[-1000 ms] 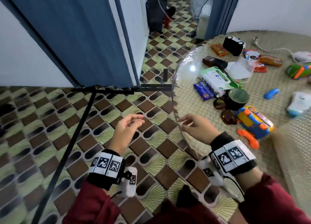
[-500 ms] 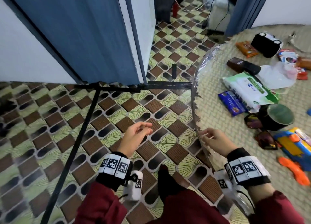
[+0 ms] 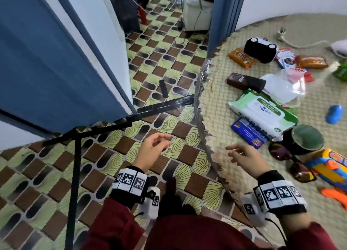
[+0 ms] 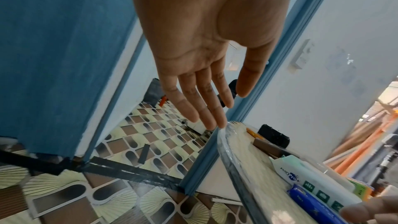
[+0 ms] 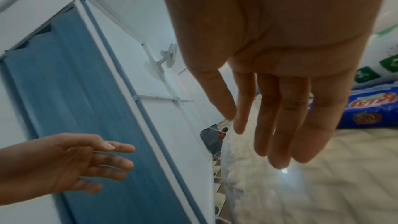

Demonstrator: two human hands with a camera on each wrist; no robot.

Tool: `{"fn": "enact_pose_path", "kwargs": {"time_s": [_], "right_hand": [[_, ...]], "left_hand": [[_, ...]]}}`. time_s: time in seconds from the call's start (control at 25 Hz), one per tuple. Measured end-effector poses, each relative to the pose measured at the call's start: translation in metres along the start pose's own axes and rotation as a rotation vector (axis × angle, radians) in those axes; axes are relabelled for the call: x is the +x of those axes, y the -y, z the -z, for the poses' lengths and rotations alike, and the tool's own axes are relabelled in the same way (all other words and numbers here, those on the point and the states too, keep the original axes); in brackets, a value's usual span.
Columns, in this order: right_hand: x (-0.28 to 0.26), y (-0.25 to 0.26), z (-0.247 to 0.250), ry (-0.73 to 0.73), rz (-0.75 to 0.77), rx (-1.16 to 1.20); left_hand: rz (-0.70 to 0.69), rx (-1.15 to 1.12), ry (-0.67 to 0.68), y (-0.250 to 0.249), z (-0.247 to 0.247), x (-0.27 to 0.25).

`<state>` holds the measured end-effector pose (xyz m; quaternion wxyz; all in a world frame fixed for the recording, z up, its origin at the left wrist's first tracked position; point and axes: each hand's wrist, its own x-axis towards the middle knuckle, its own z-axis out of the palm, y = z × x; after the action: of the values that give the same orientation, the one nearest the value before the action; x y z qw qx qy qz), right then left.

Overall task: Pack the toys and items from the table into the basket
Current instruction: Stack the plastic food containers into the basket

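Left hand: the left hand hung over the tiled floor, just left of the counter's edge, fingers loosely spread and holding nothing.
Right hand: the right hand hovered above the near rim of the round counter, fingers relaxed and empty.
Change: against the two earlier head views, the view had swung right; more of the counter showed, and both hands sat lower and nearer it, with neither taking hold of anything.
Items: a blue snack packet, a wet-wipes pack, a dark mug, sunglasses and a toy water gun lay on the counter, right of the right hand.
Basket: none appeared in any view.
Meaning: packing looked not yet begun; the blue packet seemed the nearest first pick.
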<state>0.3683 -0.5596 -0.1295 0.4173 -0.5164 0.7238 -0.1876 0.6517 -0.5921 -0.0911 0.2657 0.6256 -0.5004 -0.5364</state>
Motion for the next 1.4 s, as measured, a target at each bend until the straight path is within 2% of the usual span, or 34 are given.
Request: {"fn": "enact_pose_path", "kwargs": {"time_s": [0.28, 0.44, 0.64, 0.92, 1.04, 1.2, 1.4], "right_hand": [[0.036, 0.009, 0.009, -0.313, -0.205, 0.330], [0.044, 0.023, 0.010, -0.466, -0.301, 0.425], [0.044, 0.029, 0.007, -0.618, -0.386, 0.485], [0.053, 0.014, 0.048, -0.730, -0.437, 0.520], [0.066, 0.016, 0.071, -0.759, -0.407, 0.621], [0.096, 0.016, 0.096, -0.781, -0.410, 0.712], [0.137, 0.006, 0.125, -0.878, -0.499, 0.819]], "left_hand": [[-0.142, 0.130, 0.330, -0.059, -0.014, 0.119], [-0.225, 0.198, 0.504, -0.092, -0.030, 0.170], [-0.239, 0.232, 0.697, -0.121, -0.067, 0.210], [-0.358, 0.243, 0.757, -0.158, -0.143, 0.240], [-0.418, 0.235, 0.757, -0.172, -0.169, 0.251], [-0.381, 0.207, 0.750, -0.188, -0.205, 0.273], [-0.400, 0.321, 0.774, -0.210, -0.255, 0.309]]}}
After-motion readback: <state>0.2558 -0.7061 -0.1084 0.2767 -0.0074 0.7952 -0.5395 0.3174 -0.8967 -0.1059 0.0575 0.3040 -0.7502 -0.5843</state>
